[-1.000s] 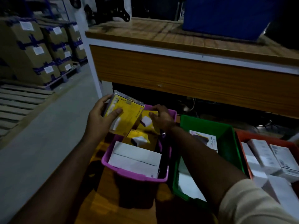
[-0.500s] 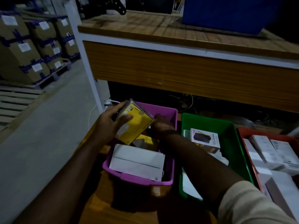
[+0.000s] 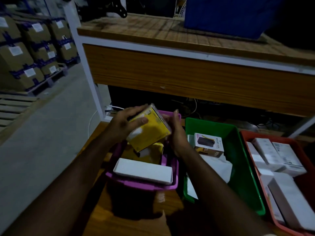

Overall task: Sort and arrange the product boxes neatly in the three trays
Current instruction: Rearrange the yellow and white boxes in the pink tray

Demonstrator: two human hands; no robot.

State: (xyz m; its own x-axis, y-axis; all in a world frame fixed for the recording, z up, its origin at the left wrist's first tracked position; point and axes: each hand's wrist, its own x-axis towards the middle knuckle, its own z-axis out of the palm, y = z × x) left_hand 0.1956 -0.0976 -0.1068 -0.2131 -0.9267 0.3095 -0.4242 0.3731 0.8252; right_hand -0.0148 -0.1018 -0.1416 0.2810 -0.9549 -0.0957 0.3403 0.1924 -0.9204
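Worktop: orange-brown wood, nearest edge; carries all 3 trays.
White carton: long, lies flat at near end of purple tray, spans most of its width.
Yellow box in tray: sits w/ flap up behind white carton, partly hidden under held item.
Yellow box in hand: held tilted above far half of purple tray, not touching tray contents as far as visible.
Left hand: grasping held box, thumb across front face, fingers over top edge.
Right hand: against box's right side; fingers hidden behind it, so can't tell if it grips or just steadies.
Green tray: middle; holds printed dark-device box at far end, upright-ish, on white packets.
Red tray: right; several white boxes, packed touching, some askew.
Shelf unit: wood, beyond trays; blue bin on top.
Cartons on pallet: far left, stacked, taped, labelled.
Risk: raised flap below may catch held box on way down, leaving it propped crooked.
Risk: little free room behind white carton; forcing could crush a corner or shove carton askew.
Risk: dim light, labels hard to read; mis-sort possible.
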